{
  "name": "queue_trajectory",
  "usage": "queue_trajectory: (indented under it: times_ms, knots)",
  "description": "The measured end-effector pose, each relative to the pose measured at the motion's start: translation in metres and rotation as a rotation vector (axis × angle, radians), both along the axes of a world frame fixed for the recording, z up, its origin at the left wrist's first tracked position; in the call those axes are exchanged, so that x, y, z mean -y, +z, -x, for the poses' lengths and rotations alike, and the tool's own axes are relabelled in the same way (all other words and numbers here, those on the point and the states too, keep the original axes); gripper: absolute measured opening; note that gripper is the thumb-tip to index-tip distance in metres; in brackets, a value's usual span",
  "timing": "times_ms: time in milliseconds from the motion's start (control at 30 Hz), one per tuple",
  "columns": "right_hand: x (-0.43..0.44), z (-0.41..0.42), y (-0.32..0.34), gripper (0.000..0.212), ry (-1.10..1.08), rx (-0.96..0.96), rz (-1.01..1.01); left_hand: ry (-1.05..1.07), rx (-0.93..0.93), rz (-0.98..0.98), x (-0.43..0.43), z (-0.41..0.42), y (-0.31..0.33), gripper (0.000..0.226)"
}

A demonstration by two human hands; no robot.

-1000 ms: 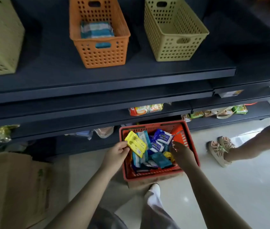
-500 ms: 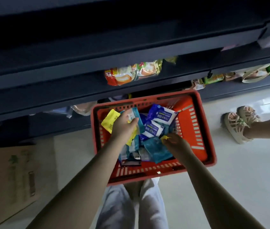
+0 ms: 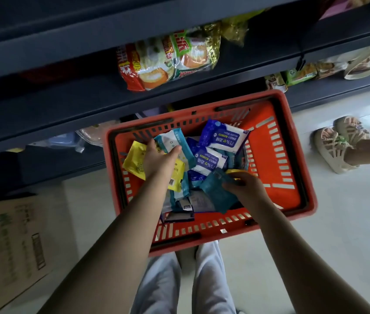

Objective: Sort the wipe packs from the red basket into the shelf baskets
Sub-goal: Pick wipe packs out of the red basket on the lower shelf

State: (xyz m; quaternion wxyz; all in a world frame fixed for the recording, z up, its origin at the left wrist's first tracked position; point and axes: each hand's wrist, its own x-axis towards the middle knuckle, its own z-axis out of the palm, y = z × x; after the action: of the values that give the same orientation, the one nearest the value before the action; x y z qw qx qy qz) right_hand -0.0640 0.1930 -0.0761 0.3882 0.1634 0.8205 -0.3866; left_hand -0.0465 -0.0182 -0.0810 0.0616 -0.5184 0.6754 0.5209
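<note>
The red basket (image 3: 279,168) sits on the floor in front of my legs, holding several wipe packs. My left hand (image 3: 160,160) grips a yellow pack (image 3: 135,160) over the basket's left side, its fingers reaching onto a white and teal pack (image 3: 172,141). My right hand (image 3: 245,186) pinches a dark teal pack (image 3: 213,191) in the middle of the basket, with a small yellow pack (image 3: 233,171) peeking out just above its fingers. Blue and white packs (image 3: 222,138) lie further back. The shelf baskets are out of view.
Dark shelves (image 3: 66,105) stand right behind the basket, with snack bags (image 3: 168,60) on a lower level. A cardboard box (image 3: 9,243) lies on the floor at the left. Another person's sandalled feet (image 3: 337,143) stand at the right.
My view has dropped from the upper shelf baskets down onto the red basket. My left hand moved the yellow pack down into the basket. My right hand took hold of the dark teal pack.
</note>
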Motion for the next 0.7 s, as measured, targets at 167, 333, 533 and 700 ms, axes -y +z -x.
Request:
queue_trajectory:
  times_ms: [167,333,533,700]
  knots:
    - [-0.01,0.004,0.005,0.025,-0.365,0.016,0.188,0.05,0.15,0.002,0.004,0.018,-0.009,0.082]
    - [-0.015,0.01,0.006,0.025,-0.533,0.093,0.307,0.157,0.097,-0.089,0.005,0.026,-0.023,0.075]
    - [-0.02,0.011,0.011,0.034,-0.631,0.035,0.386,0.125,0.159,-0.039,-0.006,0.031,-0.026,0.052]
    - [-0.027,0.016,0.058,0.041,-0.646,-0.141,0.454,0.071,0.015,-0.018,-0.011,0.01,0.029,0.052]
